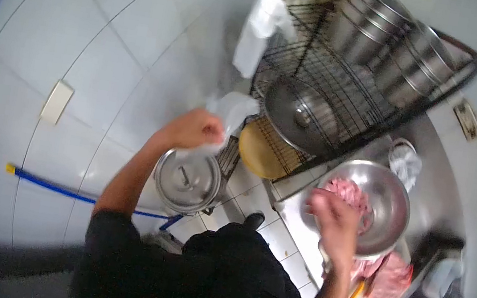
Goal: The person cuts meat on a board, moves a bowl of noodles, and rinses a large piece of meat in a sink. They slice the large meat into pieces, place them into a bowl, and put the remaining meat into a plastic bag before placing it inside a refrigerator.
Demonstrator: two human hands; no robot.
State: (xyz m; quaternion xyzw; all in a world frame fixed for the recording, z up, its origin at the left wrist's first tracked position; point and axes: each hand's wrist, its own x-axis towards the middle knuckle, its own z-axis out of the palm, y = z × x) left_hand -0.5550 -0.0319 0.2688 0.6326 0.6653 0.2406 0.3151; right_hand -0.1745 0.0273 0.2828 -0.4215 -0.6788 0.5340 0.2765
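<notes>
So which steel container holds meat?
The wide steel bowl under the right hand: pink meat lies in it. The pot below the left hand, which grips a plastic bag, is lidded. The stacked pots sit on a rack.

I count one left hand [191,130], one right hand [333,219], one plastic bag [230,112], one steel bowl [396,206], one lidded pot [186,181], one wire rack [348,85].

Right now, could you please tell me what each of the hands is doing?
Left hand: closed on a clear plastic bag.
Right hand: on the pink meat in the steel bowl; grip cannot be told.
</notes>
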